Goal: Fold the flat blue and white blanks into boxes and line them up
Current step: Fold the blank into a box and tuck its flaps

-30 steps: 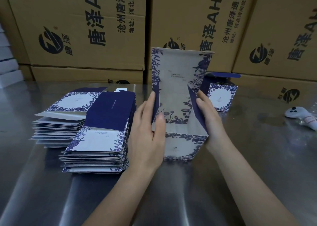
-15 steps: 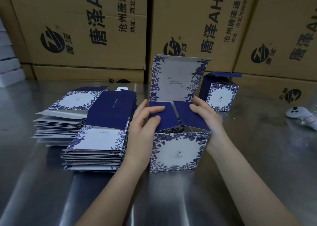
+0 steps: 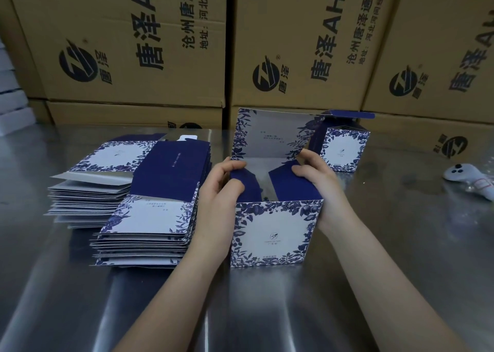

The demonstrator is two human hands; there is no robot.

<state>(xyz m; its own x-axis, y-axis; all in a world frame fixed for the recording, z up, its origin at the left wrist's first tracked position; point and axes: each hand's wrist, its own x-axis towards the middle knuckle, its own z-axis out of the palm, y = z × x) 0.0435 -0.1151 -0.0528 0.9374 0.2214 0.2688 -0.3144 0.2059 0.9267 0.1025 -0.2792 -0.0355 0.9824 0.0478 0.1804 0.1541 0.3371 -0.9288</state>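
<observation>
Box upright on table, just right of blanks; lid stands open at back. Left hand pinches left flap; right hand grips right flap, thumb on top. Flaps met flat half a second ago; now they slope inward with a gap between. Judgement: flaps going in, lid closure next; then line up beside finished box behind.

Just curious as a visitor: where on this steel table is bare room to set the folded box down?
The steel table is bare between the finished box and the white controller, and nearer the person, in front of the half-folded box. Left is crowded: two stacks of flat blanks sit close beside the left hand.
</observation>
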